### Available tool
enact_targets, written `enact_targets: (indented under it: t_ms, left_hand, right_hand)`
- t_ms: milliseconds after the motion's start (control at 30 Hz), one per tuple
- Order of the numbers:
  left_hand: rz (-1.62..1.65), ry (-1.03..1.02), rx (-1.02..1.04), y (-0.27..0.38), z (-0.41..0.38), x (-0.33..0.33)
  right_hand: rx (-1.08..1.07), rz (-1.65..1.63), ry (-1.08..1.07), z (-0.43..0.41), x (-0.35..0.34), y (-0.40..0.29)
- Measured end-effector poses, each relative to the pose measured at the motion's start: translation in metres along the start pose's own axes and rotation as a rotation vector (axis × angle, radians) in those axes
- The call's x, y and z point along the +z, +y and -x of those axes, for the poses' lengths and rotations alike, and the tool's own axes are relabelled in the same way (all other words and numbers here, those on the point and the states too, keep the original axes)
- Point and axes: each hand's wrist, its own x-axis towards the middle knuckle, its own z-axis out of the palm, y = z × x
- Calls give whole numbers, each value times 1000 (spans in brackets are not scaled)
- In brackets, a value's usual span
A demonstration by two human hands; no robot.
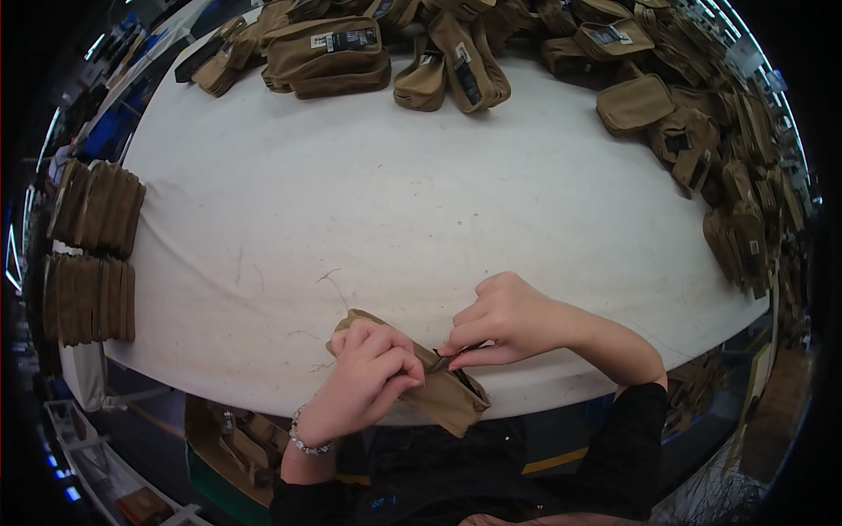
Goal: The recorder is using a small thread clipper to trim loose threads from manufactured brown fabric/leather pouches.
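A small brown fabric pouch [447,404] lies slantwise at the near edge of the white-covered table, one end over the edge. Along its right side runs a dark opening. My left hand [368,378], with a beaded bracelet at the wrist, grips the pouch's middle with bent fingers, covering much of it. In my right hand [503,329] is a slim metal tool [442,361], pinched between thumb and fingers. Its tip is at the pouch's opening, close to my left thumb. The fingers hide most of the tool, so its exact kind cannot be told.
Brown pouches [322,56] bearing labels are heaped along the far edge, and more pouches [684,144] line the right. Two stacks of flat brown pouches [92,299] stand at the left edge. Below the table is an open box [204,437] of brown pieces. Loose threads [332,279] dot the cloth.
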Motion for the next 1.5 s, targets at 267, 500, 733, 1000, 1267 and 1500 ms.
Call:
enact_targets:
  t_ms: [267,500,733,1000,1267,1500]
  left_hand:
    - [113,-280,163,-4,25,-34]
    - [-88,-55,75,-1,24,-2]
    - [-195,162,379,-15,19,19]
    - [-355,526,563,-20,43,57]
    - [-347,539,529,-1,55,82]
    - [-284,328,287,10,40,62]
  right_hand:
    - [169,-70,35,16,-9,-9]
    - [689,-491,133,40,22,-36]
    - [614,-535,198,55,62,-60]
    - [677,-777,449,55,83,-60]
    - [714,-804,235,56,51,-32]
    - [575,-299,272,40,42,-34]
